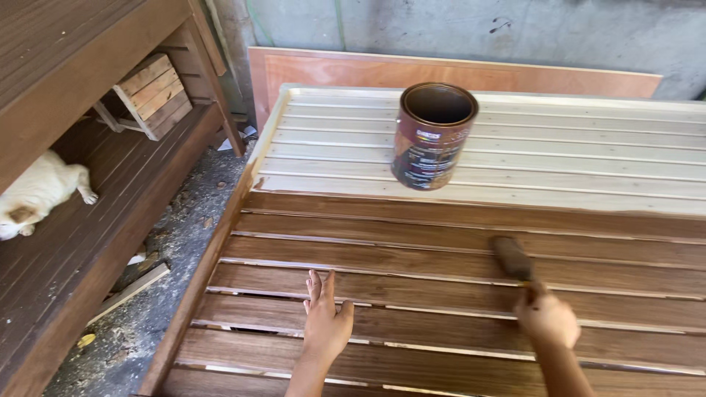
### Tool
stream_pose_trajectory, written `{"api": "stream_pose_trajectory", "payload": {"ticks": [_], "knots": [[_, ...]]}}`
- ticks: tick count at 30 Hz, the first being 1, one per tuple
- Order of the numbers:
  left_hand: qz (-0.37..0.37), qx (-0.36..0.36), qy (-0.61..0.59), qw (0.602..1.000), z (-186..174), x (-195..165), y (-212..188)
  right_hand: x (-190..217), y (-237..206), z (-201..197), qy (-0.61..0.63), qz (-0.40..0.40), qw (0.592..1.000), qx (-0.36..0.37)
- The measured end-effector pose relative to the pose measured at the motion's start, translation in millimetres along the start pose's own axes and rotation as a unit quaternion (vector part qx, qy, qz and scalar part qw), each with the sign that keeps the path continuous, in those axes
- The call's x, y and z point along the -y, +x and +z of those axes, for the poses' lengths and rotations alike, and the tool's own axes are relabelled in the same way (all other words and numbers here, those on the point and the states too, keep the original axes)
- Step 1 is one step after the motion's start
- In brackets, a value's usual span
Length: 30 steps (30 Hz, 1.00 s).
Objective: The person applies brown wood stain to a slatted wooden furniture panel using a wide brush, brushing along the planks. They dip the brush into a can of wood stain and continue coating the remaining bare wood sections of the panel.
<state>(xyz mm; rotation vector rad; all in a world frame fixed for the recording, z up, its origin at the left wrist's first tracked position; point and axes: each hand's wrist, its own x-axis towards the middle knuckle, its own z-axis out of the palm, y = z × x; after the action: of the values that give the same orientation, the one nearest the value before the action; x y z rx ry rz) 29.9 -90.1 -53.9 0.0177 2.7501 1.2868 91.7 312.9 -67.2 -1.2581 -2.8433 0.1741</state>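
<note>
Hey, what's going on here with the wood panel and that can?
A person is brushing dark stain onto a slatted wood panel. The right hand holds a brush on a dark slat, while the left hand rests flat on the panel. The near slats are dark; the far ones are pale. An open can stands on the pale part.

Slatted panel (471, 242): near half stained dark brown w/ visible grain, far half pale bare wood. Open can (432, 136): dark maroon-brown w/ label. Brush (512, 257) brown. Cat (37, 195) white w/ tan patch. Wall (478, 29) grey.
</note>
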Motion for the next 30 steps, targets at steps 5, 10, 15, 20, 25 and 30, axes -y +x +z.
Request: {"api": "stream_pose_trajectory", "payload": {"ticks": [5,10,15,20,25,30], "knots": [[0.003,0.01,0.025,1.0,11.3,-30.3,-28.5,-78.6,29.4,-36.1,0.037,0.08,0.994,-0.063],[0.008,-0.029,0.02,0.999,15.6,-42.1,-58.5,8.9,-41.4,-24.5,0.099,-0.017,0.992,0.073],[-0.001,-0.062,0.064,0.996,18.7,-38.6,-92.2,153.5,-153.0,-11.2,0.097,-0.35,0.921,0.144],[-0.017,-0.079,0.067,0.994,27.1,-39.8,-110.2,170.1,-159.6,-11.6,0.081,-0.404,0.897,0.162],[-0.01,-0.054,0.071,0.996,39.1,-46.9,-123.2,79.9,-94.9,-8.6,0.075,-0.276,0.957,0.051],[0.003,-0.021,0.065,0.998,58.1,-64.3,-121.8,-59.9,-34.9,-12.8,0.087,-0.107,0.99,0.007]]}}
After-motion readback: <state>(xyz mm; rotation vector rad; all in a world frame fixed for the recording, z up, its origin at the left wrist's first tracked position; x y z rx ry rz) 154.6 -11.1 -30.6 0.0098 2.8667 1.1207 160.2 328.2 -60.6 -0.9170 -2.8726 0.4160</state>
